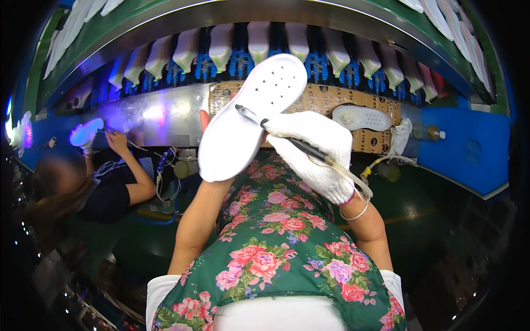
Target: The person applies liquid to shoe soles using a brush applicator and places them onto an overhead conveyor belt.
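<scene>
- Holding up one white sole (232,146) over the bench (182,113), seen from above.
- Left hand (205,119), bare, grips the sole from beneath, with fingertips at its left edge (the rest is hidden).
- Right hand (317,135), gloved, pinches one slim brush-like tool (253,115), its tip over the sole's middle.
- Second white sole (367,119) lies on brown cardboard (314,105), near one clear bottle (428,132).
- One co-worker (110,193), at left, holds one blue-lit sole (85,132).
</scene>
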Available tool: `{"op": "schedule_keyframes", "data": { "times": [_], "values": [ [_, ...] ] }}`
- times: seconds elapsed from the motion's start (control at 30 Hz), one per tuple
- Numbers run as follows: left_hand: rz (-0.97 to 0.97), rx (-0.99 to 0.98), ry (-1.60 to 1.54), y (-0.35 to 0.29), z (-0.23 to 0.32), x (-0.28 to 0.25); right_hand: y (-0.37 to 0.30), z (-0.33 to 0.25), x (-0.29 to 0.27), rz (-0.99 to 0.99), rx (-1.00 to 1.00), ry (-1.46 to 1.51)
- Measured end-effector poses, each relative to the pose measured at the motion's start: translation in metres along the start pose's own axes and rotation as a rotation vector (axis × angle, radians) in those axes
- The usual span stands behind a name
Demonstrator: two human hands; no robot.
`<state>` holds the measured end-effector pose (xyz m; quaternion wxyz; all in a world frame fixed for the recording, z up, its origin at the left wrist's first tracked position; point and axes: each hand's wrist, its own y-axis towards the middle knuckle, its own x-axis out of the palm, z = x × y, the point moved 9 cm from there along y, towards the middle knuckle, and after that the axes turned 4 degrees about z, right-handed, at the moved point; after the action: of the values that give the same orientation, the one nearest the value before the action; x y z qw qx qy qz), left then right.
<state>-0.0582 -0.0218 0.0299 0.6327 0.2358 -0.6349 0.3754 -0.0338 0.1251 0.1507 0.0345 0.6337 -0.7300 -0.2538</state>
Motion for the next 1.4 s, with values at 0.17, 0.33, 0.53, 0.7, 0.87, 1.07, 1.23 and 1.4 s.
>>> {"op": "schedule_keyframes", "data": {
  "times": [0.17,0.33,0.53,0.7,0.87,1.07,1.23,1.4],
  "values": [
    [-0.139,0.002,-0.055,-0.008,-0.021,-0.037,-0.002,-0.023,-0.005,0.081,-0.035,-0.082],
    [0.033,0.007,0.019,0.011,-0.053,-0.025,-0.005,-0.029,-0.004,0.064,-0.025,-0.146],
    [0.266,0.108,0.237,0.019,-0.055,-0.033,0.003,-0.036,-0.004,0.125,-0.120,-0.194],
    [0.150,-0.027,0.060,0.016,-0.077,-0.058,0.002,-0.036,0.004,0.081,-0.168,-0.236],
    [0.150,-0.049,-0.017,0.022,-0.087,-0.066,0.002,-0.037,0.010,0.144,-0.135,-0.163],
    [0.228,0.006,0.247,0.027,-0.073,-0.053,0.001,-0.023,-0.007,0.314,-0.025,-0.043],
    [0.082,-0.071,0.048,0.033,-0.083,-0.027,-0.019,-0.014,0.017,0.176,0.040,-0.063],
    [0.109,-0.061,0.016,0.036,-0.087,-0.032,-0.057,0.034,0.032,0.160,0.250,-0.038]
  ]
}}
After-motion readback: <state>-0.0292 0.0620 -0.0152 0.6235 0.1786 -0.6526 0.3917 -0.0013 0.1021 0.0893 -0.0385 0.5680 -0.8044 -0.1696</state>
